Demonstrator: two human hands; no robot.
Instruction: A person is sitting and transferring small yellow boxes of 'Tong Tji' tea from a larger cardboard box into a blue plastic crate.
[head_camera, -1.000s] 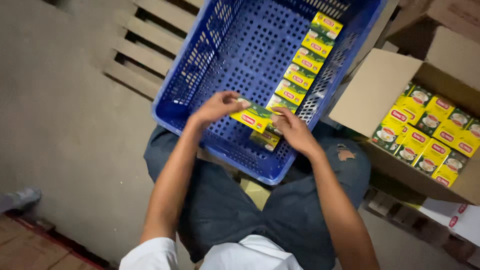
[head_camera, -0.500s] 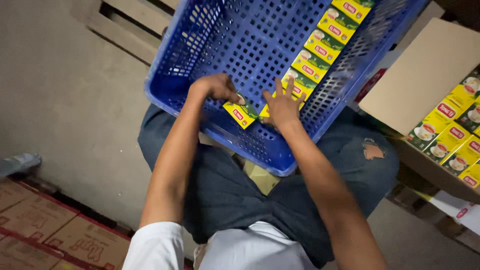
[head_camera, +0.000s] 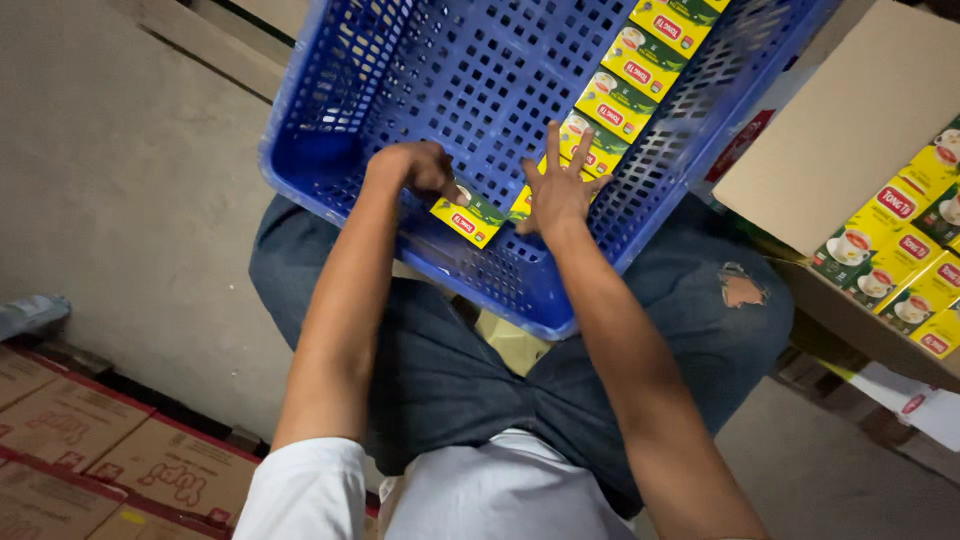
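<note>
The large blue perforated crate (head_camera: 450, 70) is moulded from rigid plastic, with a smooth, faintly glossy lattice. The small yellow-and-green rectangular cartons (head_camera: 620, 100) in it are made of printed card with a glossy coating; the same finish is seen on the carton (head_camera: 468, 217) touched by the left hand (head_camera: 418, 165). The open brown box (head_camera: 850, 120) is formed of matt corrugated cardboard. The dark blue trousers (head_camera: 450, 380) are of coarse denim cloth, frayed at one knee. The floor (head_camera: 120, 200) is of matt, slightly rough concrete.
</note>
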